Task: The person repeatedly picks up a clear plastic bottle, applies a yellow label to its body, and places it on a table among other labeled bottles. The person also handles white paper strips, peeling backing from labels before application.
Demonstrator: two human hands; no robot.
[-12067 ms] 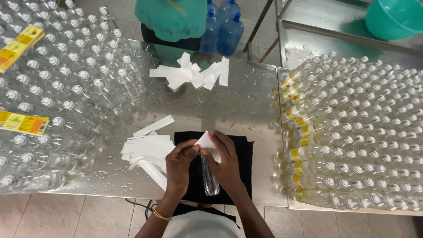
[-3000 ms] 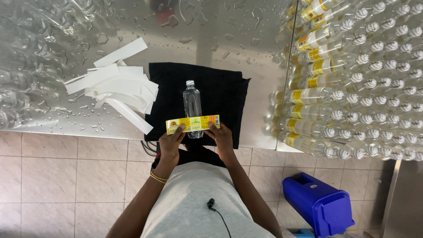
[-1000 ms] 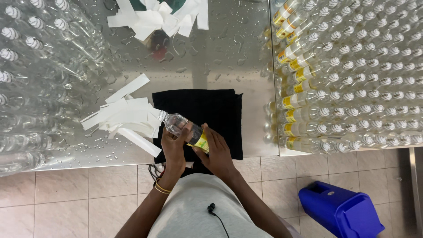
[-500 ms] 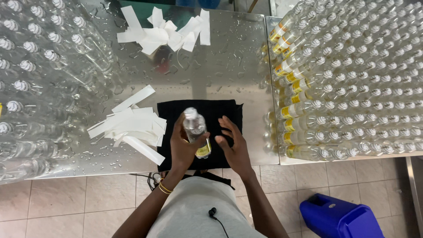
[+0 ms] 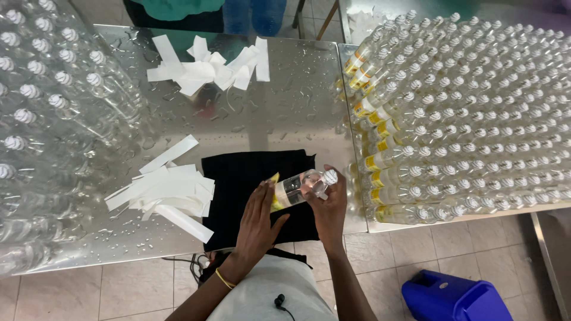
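I hold a clear plastic bottle (image 5: 299, 186) with a white cap and a yellow label, lying tilted with its cap to the right, above a black cloth (image 5: 244, 178) on the steel table (image 5: 285, 119). My left hand (image 5: 257, 223) presses flat against the labelled bottom end. My right hand (image 5: 328, 205) grips the neck end near the cap. A pile of white label backing strips (image 5: 163, 190) lies just left of the cloth.
Several unlabelled clear bottles (image 5: 53, 119) stand packed at the left. Labelled and capped bottles (image 5: 464, 119) crowd a second table at the right. More white strips (image 5: 208, 65) lie at the far side. A blue container (image 5: 455, 297) sits on the tiled floor.
The bottle went from upright in my left hand to tilted with its cap to the right. My right hand has taken hold of its neck end.
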